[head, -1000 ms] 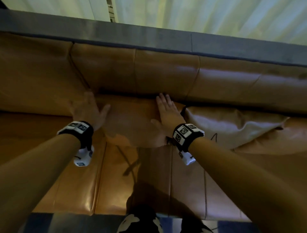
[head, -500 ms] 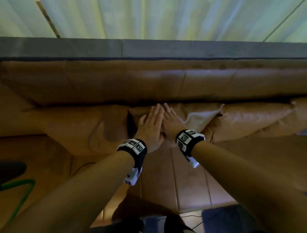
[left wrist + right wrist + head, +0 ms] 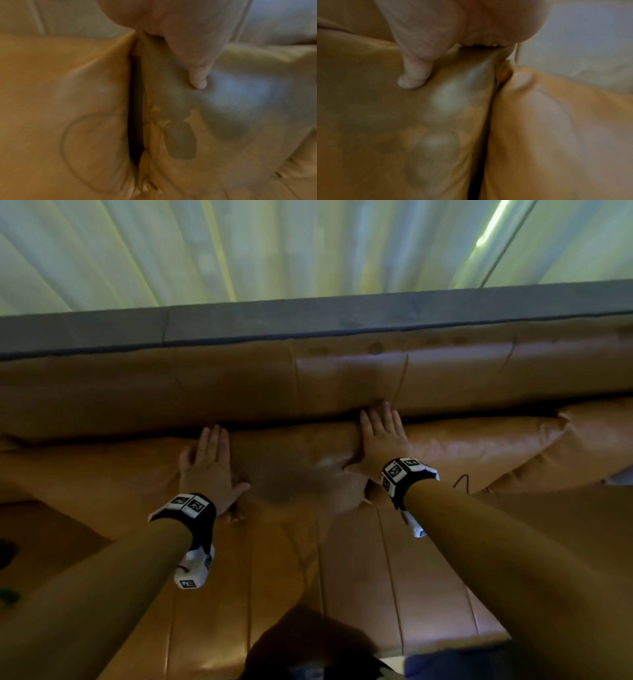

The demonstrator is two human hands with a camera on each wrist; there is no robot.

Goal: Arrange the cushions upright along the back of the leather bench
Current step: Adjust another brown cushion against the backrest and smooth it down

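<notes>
Both hands lie flat, fingers straight and together, pressing on the front face of the middle cushion (image 3: 294,470), a tan leather cushion that leans against the backrest (image 3: 239,385) of the leather bench (image 3: 359,577). The left hand (image 3: 209,463) presses near that cushion's left edge, thumb spread out to the side; the right hand (image 3: 380,440) presses near its right edge, fingertips reaching the dark gap under the backrest. Neither hand grips anything. The leather between the two hands shows a shallow dent and a pale sheen. A left cushion (image 3: 102,470) stands just beside the middle one, and a right cushion (image 3: 496,446) touches it on the other side; all three rest on the seat with their tops against the backrest. In the left wrist view, the thumb (image 3: 197,75) lies straight on the leather beside a dark vertical gap between two cushions. In the right wrist view, the thumb (image 3: 414,78) presses into the leather next to the seam where two cushions meet; both wrist views are blurred. Each wrist carries a black band with square markers. A grey ledge (image 3: 308,316) runs along the top of the backrest, with a pale curtain (image 3: 274,248) behind it. A thin dark cord (image 3: 460,482) lies on the seat below the right cushion
</notes>
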